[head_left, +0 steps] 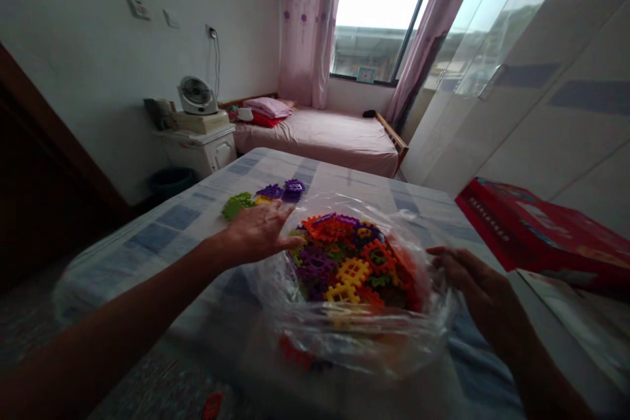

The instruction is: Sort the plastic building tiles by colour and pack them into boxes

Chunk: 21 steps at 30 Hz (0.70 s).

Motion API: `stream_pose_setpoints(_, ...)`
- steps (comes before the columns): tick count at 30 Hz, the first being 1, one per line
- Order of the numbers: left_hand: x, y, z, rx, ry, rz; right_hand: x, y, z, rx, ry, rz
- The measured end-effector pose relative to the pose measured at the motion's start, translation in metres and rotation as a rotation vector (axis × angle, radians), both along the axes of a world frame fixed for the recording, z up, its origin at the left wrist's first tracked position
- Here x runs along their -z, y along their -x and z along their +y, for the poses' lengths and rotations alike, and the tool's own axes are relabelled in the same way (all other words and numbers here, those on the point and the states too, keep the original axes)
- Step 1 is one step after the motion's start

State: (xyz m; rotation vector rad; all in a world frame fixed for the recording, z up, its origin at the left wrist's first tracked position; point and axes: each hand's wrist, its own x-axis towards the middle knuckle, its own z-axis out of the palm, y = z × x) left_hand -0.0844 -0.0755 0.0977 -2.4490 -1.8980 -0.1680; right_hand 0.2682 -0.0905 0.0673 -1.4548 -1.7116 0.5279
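A clear plastic bag (364,335) full of interlocking plastic building pieces (354,272) sits open on the table. The pieces are purple, orange, yellow and green, with notched edges. My left hand (260,226) is at the bag's left rim, its fingers apart and nothing held. Just beyond that hand lie a green piece (239,205) and purple pieces (294,187), with some yellow partly hidden behind the fingers. On the other side, my right hand (467,272) grips the bag's right edge, its fingertips partly hidden by the crumpled plastic.
A blue-and-white checked cloth (177,215) covers the table. To the right are a red box (546,230) and a pale flat surface (581,315). Beyond the table stands a pink-covered bed (335,134). A small orange-red piece (212,405) is low down, near the floor.
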Motion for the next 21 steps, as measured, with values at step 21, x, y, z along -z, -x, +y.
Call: stream_pose_setpoints(21, -0.002, -0.024, -0.031, 0.044, -0.008, -0.293, -0.019, 0.056, -0.037, -0.203, -0.058, -0.021)
